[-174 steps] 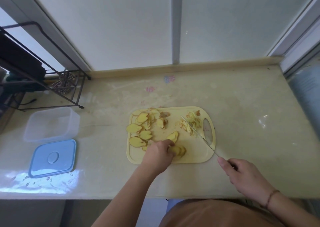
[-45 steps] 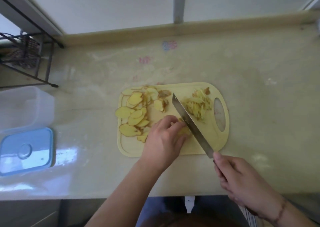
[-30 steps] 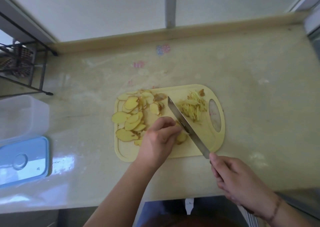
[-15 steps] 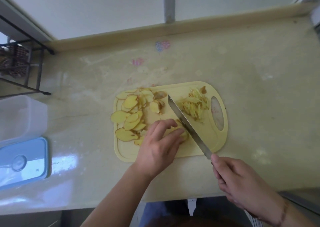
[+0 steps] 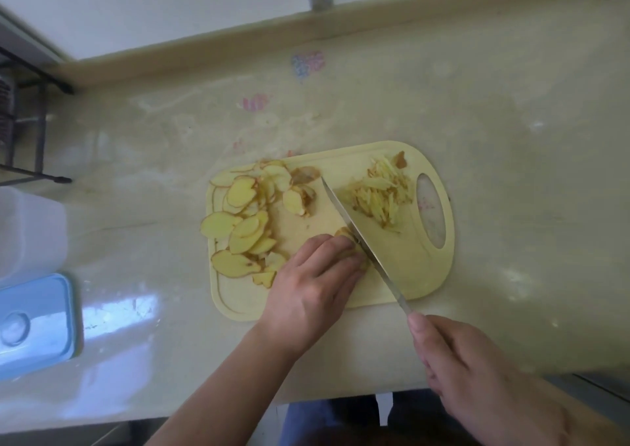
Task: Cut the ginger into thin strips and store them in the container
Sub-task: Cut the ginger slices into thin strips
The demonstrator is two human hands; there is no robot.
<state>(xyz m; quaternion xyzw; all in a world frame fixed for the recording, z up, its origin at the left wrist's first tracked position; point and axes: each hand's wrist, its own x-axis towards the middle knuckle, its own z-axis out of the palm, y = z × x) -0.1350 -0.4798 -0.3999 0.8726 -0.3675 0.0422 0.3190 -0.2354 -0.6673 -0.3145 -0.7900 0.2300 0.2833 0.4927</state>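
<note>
A pale yellow cutting board (image 5: pixel 419 271) lies on the counter. Several ginger slices (image 5: pixel 243 222) are piled on its left half, and a heap of thin ginger strips (image 5: pixel 380 200) lies near its handle hole. My left hand (image 5: pixel 313 285) presses a small stack of slices (image 5: pixel 344 234) down on the board, fingertips close against the blade. My right hand (image 5: pixel 477 374) grips the handle of a knife (image 5: pixel 361 241), whose blade runs diagonally across the board beside my left fingers. The clear container (image 5: pixel 30 230) stands at the far left.
A blue lid (image 5: pixel 34 323) lies in front of the container at the left edge. A black wire rack (image 5: pixel 20 132) stands in the back left corner. The counter's front edge runs just below my forearms. A raised ledge borders the counter at the back.
The knife blade has worked a little leftward along the held slices, and my left fingers have curled back with it. The strip heap and the slice pile stay put.
</note>
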